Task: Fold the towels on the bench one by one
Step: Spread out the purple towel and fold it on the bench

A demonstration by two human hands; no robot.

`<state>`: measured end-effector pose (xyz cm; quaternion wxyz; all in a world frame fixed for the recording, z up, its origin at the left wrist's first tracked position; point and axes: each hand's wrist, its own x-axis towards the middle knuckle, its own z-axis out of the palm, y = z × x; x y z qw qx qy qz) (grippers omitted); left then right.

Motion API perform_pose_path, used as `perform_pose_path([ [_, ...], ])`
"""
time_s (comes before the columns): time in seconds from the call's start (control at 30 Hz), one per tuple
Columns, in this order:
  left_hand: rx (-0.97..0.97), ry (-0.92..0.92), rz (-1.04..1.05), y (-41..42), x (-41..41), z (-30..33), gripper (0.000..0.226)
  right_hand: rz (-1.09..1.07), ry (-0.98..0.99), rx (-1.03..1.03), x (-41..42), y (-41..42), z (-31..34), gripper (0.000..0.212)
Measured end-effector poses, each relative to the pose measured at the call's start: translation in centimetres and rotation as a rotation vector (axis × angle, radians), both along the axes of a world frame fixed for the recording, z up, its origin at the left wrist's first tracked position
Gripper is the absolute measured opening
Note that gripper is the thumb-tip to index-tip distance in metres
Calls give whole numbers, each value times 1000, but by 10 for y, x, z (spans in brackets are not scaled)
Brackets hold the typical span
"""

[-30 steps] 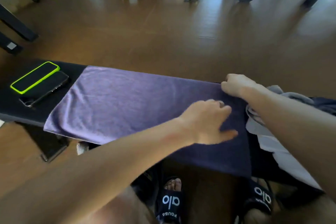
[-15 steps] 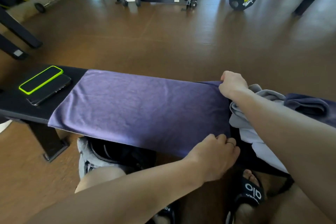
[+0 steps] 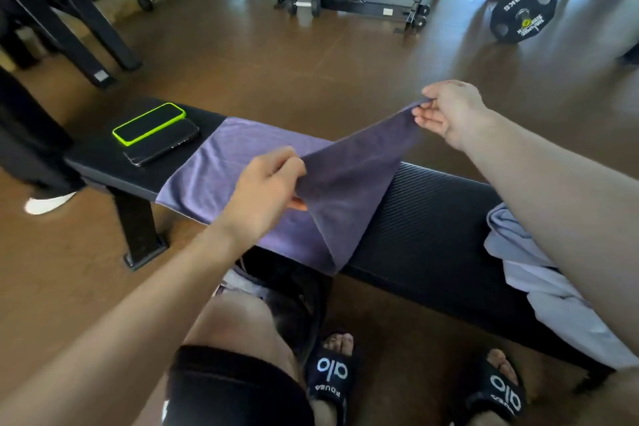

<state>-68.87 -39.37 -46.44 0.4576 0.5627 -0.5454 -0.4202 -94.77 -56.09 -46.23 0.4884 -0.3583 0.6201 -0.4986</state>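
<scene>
L hand (image 3: pixel 266 194) & R hand (image 3: pixel 449 111) pinch purple towel (image 3: pixel 345 183) corners, lifted off bench (image 3: pixel 432 218).

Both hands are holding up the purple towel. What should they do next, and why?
Probably carry the lifted end across toward the phones and lay it on the flat half. The left hand and right hand each pinch a corner of the purple towel, its right end is raised off the bench, and its left half lies flat.
</scene>
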Motion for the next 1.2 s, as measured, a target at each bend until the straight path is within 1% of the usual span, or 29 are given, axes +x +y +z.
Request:
perform_pose_path([
  [0.03, -1, 14, 67, -2, 15, -1, 36, 27, -21, -12, 15, -6, 2, 8],
  [0.13, -3, 81, 231, -6, 52, -10, 41, 119, -40, -40, 63, -25, 7, 17],
  [0.23, -21, 89, 345, -12, 85, -21, 40, 223, 19, -79, 113, -46, 8, 24],
  [0.27, -24, 73, 381, -14, 98, -27, 37, 251, 69, -87, 129, -53, 7, 25],
  [0.37, 23, 40, 532, -22, 135, -46, 25, 346, 217, -121, 179, -73, 1, 15],
  [0.43, 46, 15, 639, -28, 155, -58, 16, 390, 371, -152, 210, -88, -9, 15],
  [0.5, 99, -40, 714, -35, 172, -74, 17, 406, 512, -206, 237, -103, -24, 18],
  [0.57, 165, -110, 755, -42, 183, -91, 19, 426, 649, -267, 258, -113, -41, 13],
  [0.6, 197, -138, 769, -44, 187, -99, 19, 453, 720, -275, 265, -117, -50, 8],
  [0.63, 227, -157, 780, -45, 187, -107, 19, 494, 781, -262, 269, -120, -60, 10],
  [0.7, 314, -161, 809, -47, 182, -118, 24, 590, 936, -175, 267, -122, -81, 41],
  [0.73, 344, -156, 823, -47, 179, -122, 30, 614, 1047, -131, 262, -120, -89, 53],
  [0.8, 350, -128, 823, -45, 174, -128, 40, 623, 1225, -100, 244, -114, -103, 60],
  [0.83, 332, -114, 810, -44, 174, -131, 44, 630, 1269, -90, 233, -112, -108, 61],
  [0.97, 342, -61, 790, -42, 167, -124, 56, 564, 1290, 17, 181, -96, -108, 59],
  [1.07, 322, 83, 790, -38, 154, -115, 70, 504, 1329, 14, 154, -80, -105, 50],
  [1.13, 354, 156, 742, -28, 141, -112, 82, 477, 1255, 72, 138, -73, -104, 45],
  [1.2, 357, 125, 701, -17, 125, -114, 94, 449, 1099, 155, 125, -69, -103, 43],
])
